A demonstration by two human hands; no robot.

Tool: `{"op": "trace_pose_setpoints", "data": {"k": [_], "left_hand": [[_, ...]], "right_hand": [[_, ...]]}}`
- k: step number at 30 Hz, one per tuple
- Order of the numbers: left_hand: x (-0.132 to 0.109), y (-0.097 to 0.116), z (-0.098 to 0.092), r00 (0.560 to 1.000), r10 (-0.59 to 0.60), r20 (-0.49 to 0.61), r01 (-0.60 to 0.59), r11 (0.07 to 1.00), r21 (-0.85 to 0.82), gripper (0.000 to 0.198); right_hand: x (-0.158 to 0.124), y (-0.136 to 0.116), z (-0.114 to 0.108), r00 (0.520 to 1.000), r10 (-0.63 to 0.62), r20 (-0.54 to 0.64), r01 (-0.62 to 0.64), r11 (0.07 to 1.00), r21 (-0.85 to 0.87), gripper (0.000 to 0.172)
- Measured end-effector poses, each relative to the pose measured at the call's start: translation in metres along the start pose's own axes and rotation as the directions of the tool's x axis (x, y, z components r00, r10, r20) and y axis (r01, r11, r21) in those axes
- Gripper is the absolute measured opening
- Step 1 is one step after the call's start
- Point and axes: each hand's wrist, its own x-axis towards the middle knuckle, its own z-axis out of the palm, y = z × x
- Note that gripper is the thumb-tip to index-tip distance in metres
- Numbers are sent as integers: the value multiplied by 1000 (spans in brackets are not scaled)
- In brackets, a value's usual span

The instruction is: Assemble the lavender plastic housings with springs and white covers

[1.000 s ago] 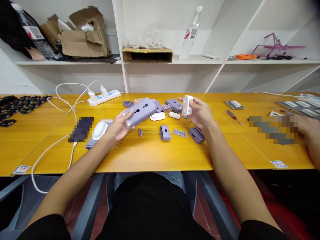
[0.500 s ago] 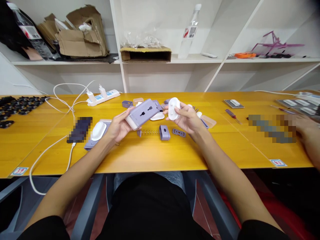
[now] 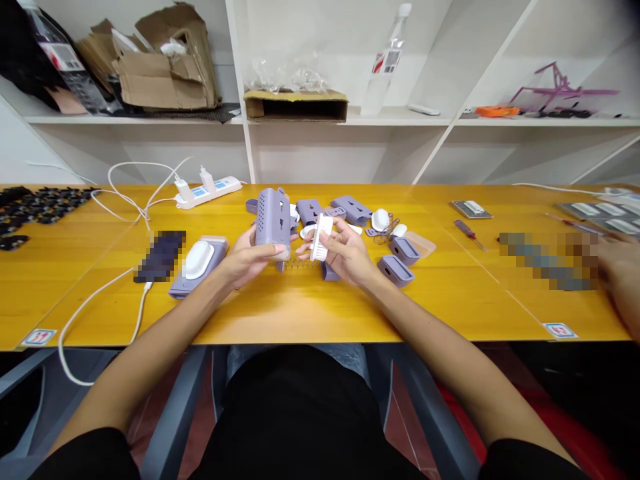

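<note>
My left hand is closed around a purple plastic housing, held upright with rows of small holes and slots showing. Between the fingers of my right hand is a white brush head, its bristles pointing down. The two pieces are close together but apart. Under them a metal spring lies partly hidden on the table. Behind my hands are more purple housings and a white oval part. Two purple caps lie to the right of my right hand.
On the left are a pixelated phone, a purple brush with white bristles and a power strip with cables. A screwdriver lies to the right. Another person's hand is at the right edge. Shelves rise behind the table.
My left hand has turned the housing from tilted to upright. My right hand has brought the brush head left and lower, turning it so the bristles show side-on.
</note>
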Motion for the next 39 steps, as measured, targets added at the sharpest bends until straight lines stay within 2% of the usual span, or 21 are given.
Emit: {"op": "trace_pose_setpoints", "data": {"k": [3,5,7,12,15,18,21,25,27,30,32,34,36,39], "left_hand": [[-2,-1,2,994,106,4,-105,980,166,87],[-5,1,6,978,211,4,-201,927,316,95],[-8,3,12,962,271,19,-257,885,387,103],[-11,-2,18,964,250,94,-267,898,349,113],[-11,-6,17,963,255,85,-268,897,352,118],[-11,-10,17,967,251,51,-252,895,369,121],[-11,-16,19,969,245,44,-243,893,378,119],[-9,-25,22,967,245,68,-250,868,429,120],[-8,-27,22,966,247,72,-252,853,457,121],[-8,-29,20,969,245,30,-233,871,432,127],[-8,-31,19,971,240,11,-225,890,397,131],[-8,-33,19,969,247,5,-231,900,371,134],[-7,-34,18,963,269,-6,-249,900,359,132],[-5,-33,15,951,307,-35,-271,884,382,126]], "right_hand": [[-1,-1,2,1000,20,-13,-20,1000,-8,44],[0,-3,3,999,18,-45,-19,999,-33,44],[0,-3,5,997,9,-76,-14,998,-66,45],[1,-3,6,995,-24,-100,14,995,-99,49],[3,-1,3,990,-62,-128,46,991,-127,48],[3,4,3,981,-118,-156,84,974,-209,41],[-3,15,13,965,-211,-155,142,919,-366,29],[-14,37,33,900,-411,-143,230,727,-647,7],[-18,43,37,893,-439,-98,240,649,-722,2],[-23,43,35,847,-531,-38,302,538,-787,7],[-29,38,32,795,-598,101,420,423,-803,10],[-35,34,30,764,-535,361,564,280,-777,8],[-40,30,30,729,-364,579,656,132,-743,10],[-44,27,34,694,-153,704,702,-73,-708,26]]}}
